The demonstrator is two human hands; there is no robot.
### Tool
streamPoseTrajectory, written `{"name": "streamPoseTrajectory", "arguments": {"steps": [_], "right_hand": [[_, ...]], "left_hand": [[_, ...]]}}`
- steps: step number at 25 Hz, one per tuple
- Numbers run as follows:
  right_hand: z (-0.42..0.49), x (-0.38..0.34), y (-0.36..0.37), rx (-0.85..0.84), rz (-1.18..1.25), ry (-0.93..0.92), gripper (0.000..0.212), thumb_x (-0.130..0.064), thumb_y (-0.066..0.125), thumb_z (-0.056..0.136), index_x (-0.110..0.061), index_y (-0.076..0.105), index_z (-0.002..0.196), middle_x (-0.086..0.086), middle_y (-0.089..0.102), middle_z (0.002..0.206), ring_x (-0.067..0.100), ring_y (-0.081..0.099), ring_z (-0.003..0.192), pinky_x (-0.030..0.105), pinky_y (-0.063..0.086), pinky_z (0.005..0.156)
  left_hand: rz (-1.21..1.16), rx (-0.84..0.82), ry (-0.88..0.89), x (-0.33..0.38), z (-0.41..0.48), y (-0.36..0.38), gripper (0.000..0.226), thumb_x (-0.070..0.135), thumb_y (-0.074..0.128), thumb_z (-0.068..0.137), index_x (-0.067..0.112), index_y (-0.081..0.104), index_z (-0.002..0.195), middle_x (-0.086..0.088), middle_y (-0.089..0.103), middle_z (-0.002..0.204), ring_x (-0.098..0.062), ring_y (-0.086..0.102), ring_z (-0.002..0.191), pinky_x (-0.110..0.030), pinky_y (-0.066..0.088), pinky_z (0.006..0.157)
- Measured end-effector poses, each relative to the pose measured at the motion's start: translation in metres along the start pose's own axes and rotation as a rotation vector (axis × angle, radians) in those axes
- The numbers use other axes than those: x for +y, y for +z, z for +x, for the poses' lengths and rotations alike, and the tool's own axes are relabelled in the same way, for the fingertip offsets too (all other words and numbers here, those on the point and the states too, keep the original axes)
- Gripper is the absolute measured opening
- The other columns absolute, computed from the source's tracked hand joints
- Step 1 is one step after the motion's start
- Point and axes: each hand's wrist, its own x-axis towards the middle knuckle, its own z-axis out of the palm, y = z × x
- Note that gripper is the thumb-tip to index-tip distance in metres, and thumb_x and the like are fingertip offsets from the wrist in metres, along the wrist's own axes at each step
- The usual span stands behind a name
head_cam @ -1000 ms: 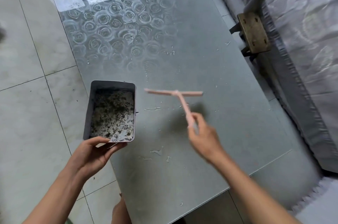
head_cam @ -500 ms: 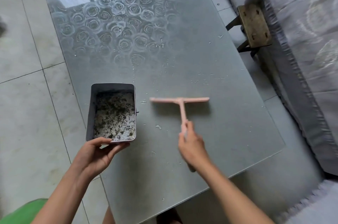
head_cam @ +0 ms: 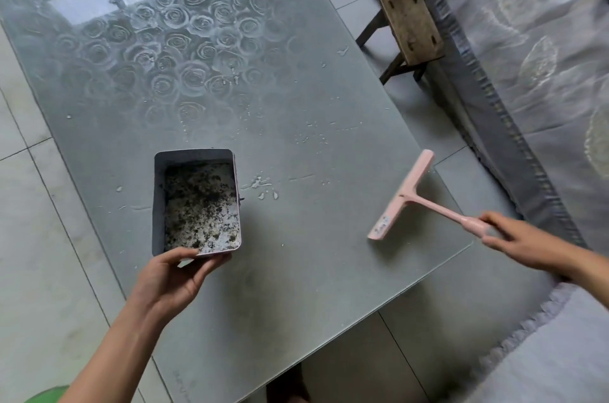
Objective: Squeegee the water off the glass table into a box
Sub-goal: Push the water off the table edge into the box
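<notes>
Box (head_cam: pixel 159 205) holding dark wet debris, left hand (head_cam: pixel 171 280) gripping

A home living room: rose-etched glass table (head_cam: pixel 230 79), tiled floor (head_cam: pixel 39 238), fabric-covered sofa (head_cam: pixel 527 56), small wooden stool (head_cam: pixel 410 23).

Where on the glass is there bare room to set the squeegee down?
Free: the glass table between box and squeegee, the near strip between left hand and right hand, and the rose-patterned far half. Tight: the right corner by the squeegee; droplets beside the box.
</notes>
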Motion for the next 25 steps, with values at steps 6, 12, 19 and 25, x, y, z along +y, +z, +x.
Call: {"name": "streamPoseTrajectory", "arguments": {"steps": [6, 12, 19, 25], "right_hand": [[0.041, 0.043, 0.000, 0.066, -0.149, 0.089, 0.021, -0.041, 0.043, 0.097, -0.039, 0.061, 0.109, -0.005, 0.068, 0.100, 0.021, 0.061, 0.093, 0.038, 0.047, 0.081], [0.073, 0.028, 0.019, 0.300, -0.266, -0.085, 0.028, -0.053, 0.039, 0.092, -0.042, 0.063, 0.102, -0.008, 0.070, 0.103, 0.028, 0.064, 0.095, 0.035, 0.045, 0.068], [0.086, 0.036, -0.021, 0.341, -0.304, -0.128, 0.049, -0.073, 0.020, 0.076, -0.043, 0.057, 0.086, -0.009, 0.064, 0.076, 0.026, 0.063, 0.076, 0.037, 0.049, 0.064], [0.127, -0.088, 0.023, 0.357, -0.303, -0.310, 0.030, -0.050, 0.037, 0.096, -0.034, 0.062, 0.100, -0.004, 0.070, 0.100, 0.029, 0.062, 0.092, 0.032, 0.034, 0.069]], "left_hand": [[0.011, 0.021, 0.002, -0.018, 0.027, 0.020, 0.061, -0.006, 0.042, 0.072, -0.013, 0.040, 0.133, -0.036, 0.051, 0.128, -0.056, 0.058, 0.101, -0.043, 0.055, 0.080], [0.042, -0.038, 0.023, -0.022, 0.051, 0.033, 0.055, -0.005, 0.040, 0.073, -0.012, 0.045, 0.127, -0.035, 0.056, 0.123, -0.054, 0.060, 0.100, -0.039, 0.058, 0.077], [0.052, -0.058, 0.052, -0.017, 0.053, 0.043, 0.049, -0.006, 0.040, 0.072, -0.015, 0.048, 0.119, -0.036, 0.057, 0.121, -0.054, 0.059, 0.102, -0.042, 0.060, 0.070], [0.026, -0.043, 0.078, -0.008, 0.051, 0.035, 0.051, -0.007, 0.039, 0.072, -0.012, 0.046, 0.123, -0.035, 0.057, 0.121, -0.054, 0.056, 0.108, -0.047, 0.057, 0.078]]}}
